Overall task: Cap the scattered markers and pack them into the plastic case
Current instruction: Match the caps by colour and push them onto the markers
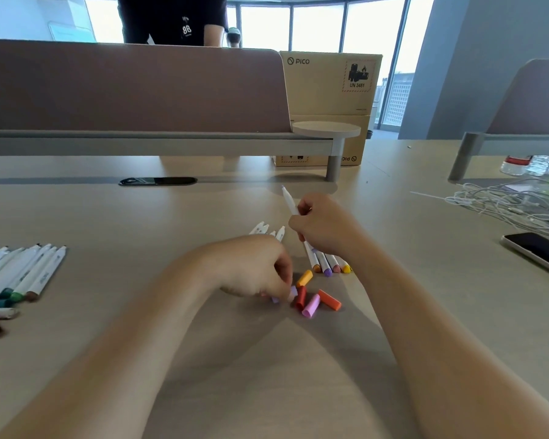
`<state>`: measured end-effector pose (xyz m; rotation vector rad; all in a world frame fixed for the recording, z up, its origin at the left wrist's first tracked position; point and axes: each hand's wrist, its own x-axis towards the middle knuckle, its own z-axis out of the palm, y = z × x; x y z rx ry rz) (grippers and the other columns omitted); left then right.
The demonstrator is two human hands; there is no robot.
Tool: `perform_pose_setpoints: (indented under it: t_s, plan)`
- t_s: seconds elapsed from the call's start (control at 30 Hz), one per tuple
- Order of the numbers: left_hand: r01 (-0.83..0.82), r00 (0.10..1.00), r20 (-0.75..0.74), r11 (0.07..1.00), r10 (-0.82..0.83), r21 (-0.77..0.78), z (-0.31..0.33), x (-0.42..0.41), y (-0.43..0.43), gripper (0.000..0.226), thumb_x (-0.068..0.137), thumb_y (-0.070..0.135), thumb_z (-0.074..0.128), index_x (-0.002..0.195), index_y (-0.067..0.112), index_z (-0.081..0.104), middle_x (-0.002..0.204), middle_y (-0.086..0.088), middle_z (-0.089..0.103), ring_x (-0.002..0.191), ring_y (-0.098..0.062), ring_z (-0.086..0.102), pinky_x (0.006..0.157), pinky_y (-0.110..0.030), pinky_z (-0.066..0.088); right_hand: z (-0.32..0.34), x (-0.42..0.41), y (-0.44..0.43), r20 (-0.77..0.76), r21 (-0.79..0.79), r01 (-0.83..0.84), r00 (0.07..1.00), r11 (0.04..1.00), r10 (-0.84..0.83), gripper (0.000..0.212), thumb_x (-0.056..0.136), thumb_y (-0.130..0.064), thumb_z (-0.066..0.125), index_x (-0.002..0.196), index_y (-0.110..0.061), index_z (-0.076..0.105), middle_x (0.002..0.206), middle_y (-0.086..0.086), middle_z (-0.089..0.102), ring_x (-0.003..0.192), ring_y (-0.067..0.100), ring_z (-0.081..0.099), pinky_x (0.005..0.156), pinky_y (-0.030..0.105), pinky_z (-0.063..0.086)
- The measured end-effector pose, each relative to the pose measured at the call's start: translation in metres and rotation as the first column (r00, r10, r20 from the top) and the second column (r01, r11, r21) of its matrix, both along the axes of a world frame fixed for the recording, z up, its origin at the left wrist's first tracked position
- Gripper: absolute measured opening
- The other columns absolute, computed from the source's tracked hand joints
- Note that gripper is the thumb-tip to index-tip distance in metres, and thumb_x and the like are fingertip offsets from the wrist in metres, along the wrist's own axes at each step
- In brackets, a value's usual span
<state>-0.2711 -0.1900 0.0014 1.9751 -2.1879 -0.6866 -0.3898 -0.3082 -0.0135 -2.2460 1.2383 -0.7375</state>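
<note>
With a lilac cap (293, 291) pinched in the left hand (251, 267) beside the loose caps (328, 300) and a marker (288, 199) gripped by the right hand (324, 226) just beyond them, it's prob best pushed on straight.

The counter (108, 217) looks like pale matt wood laminate. Loose marker caps (328, 300) are smooth plastic. Far boxes (330, 83) are matt cardboard; the right-hand phone (539, 251) shows glossy glass; the divider (133, 87) looks cloth-covered.

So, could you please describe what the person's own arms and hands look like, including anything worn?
Both arms are bare as far as the picture shows. There are no sleeves, gloves, watch or bracelet on the left hand or the right hand. No rings show on the visible fingers.
</note>
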Motion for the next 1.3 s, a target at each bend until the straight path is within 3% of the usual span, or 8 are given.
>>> perform_pose_setpoints:
  t_s: [0.17, 0.3, 0.43, 0.53, 0.73, 0.97, 1.17, 1.3]
  plan:
    - [-0.245, 0.909, -0.381, 0.955, 0.166, -0.168, 0.004, 0.024, -0.006, 0.012, 0.09, 0.026, 0.067, 0.089, 0.016, 0.072, 0.072, 0.008, 0.072, 0.061, -0.005, 0.058, 0.055, -0.018, 0.045, 0.003, 0.0, 0.005, -0.014, 0.017, -0.045, 0.999, 0.999, 0.045, 0.012, 0.085, -0.022, 0.062, 0.09, -0.011, 0.061, 0.072, 0.004, 0.068, 0.065, 0.023, 0.066, 0.068, 0.041, 0.059]
    - [-0.539, 0.681, -0.679, 0.815, 0.275, -0.21, -0.009, 0.036, -0.017, 0.005, 0.09, 0.014, 0.066, 0.09, 0.011, 0.07, 0.071, -0.001, 0.069, 0.056, -0.014, 0.052, 0.05, -0.024, 0.041, 0.006, -0.003, 0.012, -0.034, 0.043, -0.121, 0.992, 0.992, 0.123, 0.003, 0.085, -0.019, 0.062, 0.086, -0.017, 0.06, 0.066, -0.001, 0.07, 0.059, 0.017, 0.06, 0.056, 0.027, 0.048]
    - [-0.71, 0.471, -0.833, 0.685, 0.291, -0.162, -0.019, 0.048, -0.029, 0.02, 0.092, 0.005, 0.057, 0.082, 0.014, 0.071, 0.069, 0.0, 0.061, 0.053, -0.014, 0.044, 0.052, -0.026, 0.037, 0.008, -0.002, 0.016, -0.059, 0.047, -0.198, 0.978, 0.979, 0.201, 0.004, 0.083, -0.018, 0.063, 0.085, -0.021, 0.063, 0.068, -0.001, 0.07, 0.057, 0.014, 0.059, 0.062, 0.032, 0.054]
    - [-0.746, 0.371, -0.886, 0.657, 0.279, -0.106, -0.019, 0.052, -0.03, 0.026, 0.096, 0.002, 0.048, 0.085, 0.012, 0.07, 0.07, 0.001, 0.061, 0.054, -0.013, 0.044, 0.051, -0.025, 0.037, 0.008, 0.002, 0.016, -0.096, 0.059, -0.233, 0.967, 0.971, 0.238, 0.005, 0.082, -0.018, 0.065, 0.086, -0.021, 0.065, 0.072, -0.001, 0.071, 0.066, 0.025, 0.065, 0.075, 0.041, 0.057]
    - [-0.72, 0.345, -0.914, 0.685, 0.216, -0.11, -0.018, 0.05, -0.03, 0.01, 0.095, 0.002, 0.052, 0.092, 0.008, 0.06, 0.081, -0.003, 0.075, 0.058, -0.013, 0.05, 0.052, -0.025, 0.04, 0.006, 0.003, 0.014, -0.12, 0.112, -0.264, 0.953, 0.958, 0.277, 0.004, 0.081, -0.017, 0.065, 0.084, -0.02, 0.065, 0.071, 0.001, 0.071, 0.064, 0.021, 0.062, 0.076, 0.047, 0.057]
    - [-0.689, 0.471, -0.856, 0.695, 0.213, -0.206, -0.017, 0.049, -0.024, 0.009, 0.092, 0.003, 0.058, 0.09, 0.008, 0.065, 0.078, -0.003, 0.076, 0.059, -0.014, 0.049, 0.052, -0.024, 0.04, 0.007, 0.001, 0.012, -0.128, 0.108, -0.292, 0.944, 0.95, 0.304, 0.003, 0.086, -0.025, 0.066, 0.086, -0.025, 0.069, 0.067, -0.003, 0.071, 0.057, 0.01, 0.057, 0.075, 0.04, 0.056]
    - [-0.735, 0.495, -0.833, 0.631, 0.249, -0.248, -0.02, 0.044, -0.025, 0.016, 0.091, 0.007, 0.061, 0.082, 0.01, 0.074, 0.078, -0.009, 0.074, 0.054, -0.008, 0.055, 0.054, -0.023, 0.046, 0.006, 0.001, 0.014, -0.17, 0.063, -0.3, 0.937, 0.952, 0.306, 0.025, 0.097, -0.034, 0.058, 0.085, -0.019, 0.073, 0.066, -0.003, 0.066, 0.056, 0.007, 0.05, 0.066, 0.027, 0.047]
    - [-0.732, 0.501, -0.819, 0.642, 0.281, -0.227, -0.02, 0.037, -0.024, 0.019, 0.092, 0.015, 0.06, 0.084, 0.019, 0.076, 0.085, -0.008, 0.074, 0.057, -0.011, 0.053, 0.057, -0.03, 0.045, 0.005, -0.001, 0.013, -0.192, 0.033, -0.257, 0.947, 0.966, 0.258, 0.037, 0.097, -0.032, 0.057, 0.068, -0.011, 0.066, 0.059, -0.003, 0.057, 0.052, 0.009, 0.046, 0.06, 0.025, 0.041]
